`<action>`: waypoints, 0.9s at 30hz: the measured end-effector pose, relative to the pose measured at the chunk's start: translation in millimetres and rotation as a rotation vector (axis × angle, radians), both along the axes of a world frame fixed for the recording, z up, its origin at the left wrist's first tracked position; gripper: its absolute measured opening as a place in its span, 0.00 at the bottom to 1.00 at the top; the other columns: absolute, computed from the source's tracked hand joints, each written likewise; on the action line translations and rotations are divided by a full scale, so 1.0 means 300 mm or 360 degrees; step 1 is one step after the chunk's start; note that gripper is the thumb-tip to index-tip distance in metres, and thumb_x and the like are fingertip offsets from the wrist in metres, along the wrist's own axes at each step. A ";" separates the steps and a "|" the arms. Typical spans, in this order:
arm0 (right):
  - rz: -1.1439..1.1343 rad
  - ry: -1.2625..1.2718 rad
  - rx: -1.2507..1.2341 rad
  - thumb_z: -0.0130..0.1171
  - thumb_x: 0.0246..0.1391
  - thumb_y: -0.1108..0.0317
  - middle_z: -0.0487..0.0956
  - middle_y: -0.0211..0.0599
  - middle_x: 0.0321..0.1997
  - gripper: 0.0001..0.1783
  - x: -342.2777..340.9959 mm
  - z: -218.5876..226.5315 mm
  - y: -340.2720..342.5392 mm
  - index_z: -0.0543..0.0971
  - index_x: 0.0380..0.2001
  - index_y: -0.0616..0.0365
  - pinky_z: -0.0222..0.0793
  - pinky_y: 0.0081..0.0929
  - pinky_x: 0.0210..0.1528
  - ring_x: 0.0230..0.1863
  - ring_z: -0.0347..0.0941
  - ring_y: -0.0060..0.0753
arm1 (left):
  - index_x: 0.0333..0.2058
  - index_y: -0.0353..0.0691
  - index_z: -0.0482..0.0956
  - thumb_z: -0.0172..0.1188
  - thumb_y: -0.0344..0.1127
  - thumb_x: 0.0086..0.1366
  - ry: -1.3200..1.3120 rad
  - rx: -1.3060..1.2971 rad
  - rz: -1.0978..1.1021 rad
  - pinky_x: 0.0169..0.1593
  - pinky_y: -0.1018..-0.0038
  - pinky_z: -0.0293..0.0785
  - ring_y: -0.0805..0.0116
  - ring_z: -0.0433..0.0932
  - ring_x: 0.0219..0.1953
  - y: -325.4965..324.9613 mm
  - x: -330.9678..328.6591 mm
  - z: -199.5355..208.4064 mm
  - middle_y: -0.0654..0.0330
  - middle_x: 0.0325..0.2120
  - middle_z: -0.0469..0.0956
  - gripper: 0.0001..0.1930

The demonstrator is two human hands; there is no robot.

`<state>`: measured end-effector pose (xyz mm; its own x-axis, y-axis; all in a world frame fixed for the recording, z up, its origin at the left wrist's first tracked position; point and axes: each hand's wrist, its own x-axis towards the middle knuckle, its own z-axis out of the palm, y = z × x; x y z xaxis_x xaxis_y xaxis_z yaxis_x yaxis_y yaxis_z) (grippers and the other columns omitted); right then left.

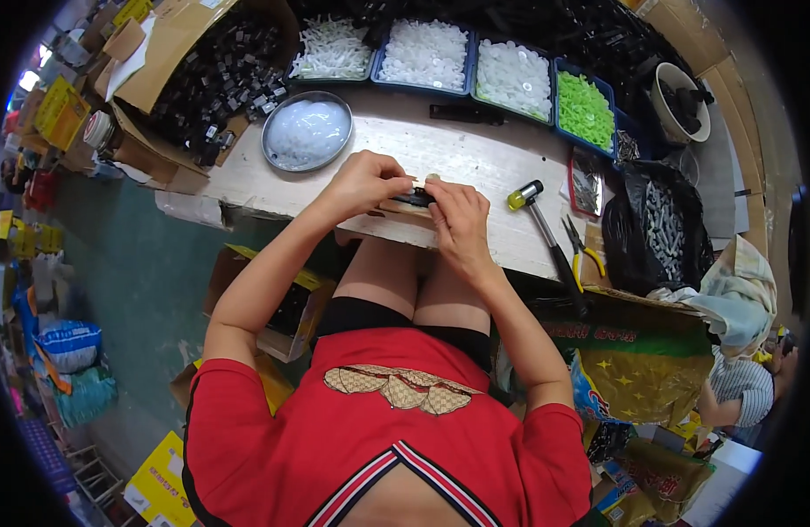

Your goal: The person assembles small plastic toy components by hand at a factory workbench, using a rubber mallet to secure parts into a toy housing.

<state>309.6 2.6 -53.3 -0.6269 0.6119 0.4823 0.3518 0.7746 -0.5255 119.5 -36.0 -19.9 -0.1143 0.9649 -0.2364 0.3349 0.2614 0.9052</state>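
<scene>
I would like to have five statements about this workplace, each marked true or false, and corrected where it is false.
1. The left hand and the right hand are both at a small black part. True.
2. The round dish stands to the right of the green pieces. False: the dish stands to the left of the green pieces.
3. The yellow-handled pliers lie to the right of the hammer. True.
4. The right hand holds the hammer. False: the hammer lies on the table.
5. The person wears a blue top. False: the top is mainly red.
</scene>
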 end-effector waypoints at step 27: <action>-0.0926 -0.0645 0.0164 0.52 0.49 0.71 0.72 0.46 0.37 0.11 0.500 0.103 0.404 0.74 0.37 0.59 0.66 0.42 0.37 0.39 0.70 0.51 | 0.29 0.42 0.81 0.63 0.41 0.48 0.0886 0.0496 0.0306 0.37 0.66 0.73 0.56 0.78 0.31 0.318 -0.082 0.018 0.52 0.24 0.78 0.12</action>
<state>459.5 123.9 -22.5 -0.3550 0.8653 0.3539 0.8748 0.4409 -0.2006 95.1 59.5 -14.5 -0.3154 0.9288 0.1945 0.7478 0.1170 0.6536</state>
